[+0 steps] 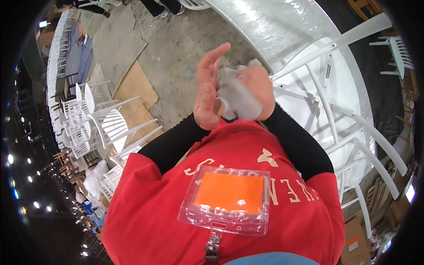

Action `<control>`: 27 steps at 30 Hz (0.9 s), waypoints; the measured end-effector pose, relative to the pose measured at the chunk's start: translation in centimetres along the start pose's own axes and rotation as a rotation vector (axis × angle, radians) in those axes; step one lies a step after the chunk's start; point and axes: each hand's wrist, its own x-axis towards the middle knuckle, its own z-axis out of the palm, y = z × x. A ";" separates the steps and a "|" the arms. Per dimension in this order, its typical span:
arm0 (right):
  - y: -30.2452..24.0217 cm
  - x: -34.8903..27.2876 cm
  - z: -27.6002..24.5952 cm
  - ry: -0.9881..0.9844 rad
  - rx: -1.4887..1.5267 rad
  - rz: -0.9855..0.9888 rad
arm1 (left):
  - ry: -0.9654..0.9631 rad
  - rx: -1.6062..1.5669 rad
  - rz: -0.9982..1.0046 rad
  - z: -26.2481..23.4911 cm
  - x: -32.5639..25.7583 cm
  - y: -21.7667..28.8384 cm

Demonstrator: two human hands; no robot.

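In front of my chest, my left hand (207, 90) is raised with its fingers stretched upward and the palm turned to the right. Beside it, my right hand (259, 88) grips a crumpled greyish-white sheet (240, 100), soft-looking and blurred by motion. I cannot tell whether it is cloth or thin foam. The sheet hangs between both hands, and its near left end comes close to my left palm. Close on the right, a white wooden chair (324, 95) lies tipped over on a table (276, 22) with a shiny wrapped top, its legs pointing toward the lower right.
Several white chairs (117, 128) stand stacked and tipped at the left, by flattened cardboard (134, 86) on the concrete floor (176, 48). Another white chair (399, 55) is at the far right, and a cardboard box (355, 243) at the lower right. A person's legs (161, 6) show at the top.
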 end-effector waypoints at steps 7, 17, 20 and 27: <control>7.8 -13.9 -4.2 0.093 0.201 1.013 | -0.099 0.236 -0.094 -1.1 0.7 0.4; 6.2 -18.7 -9.6 0.660 0.422 1.554 | -0.239 0.042 -0.020 -4.0 -2.7 1.1; 6.2 -19.4 -10.2 0.529 0.329 1.578 | -0.137 0.179 0.078 -3.5 -3.1 0.9; 6.3 -19.0 -9.3 0.406 0.306 1.538 | -0.321 0.270 0.094 -5.5 -1.5 2.0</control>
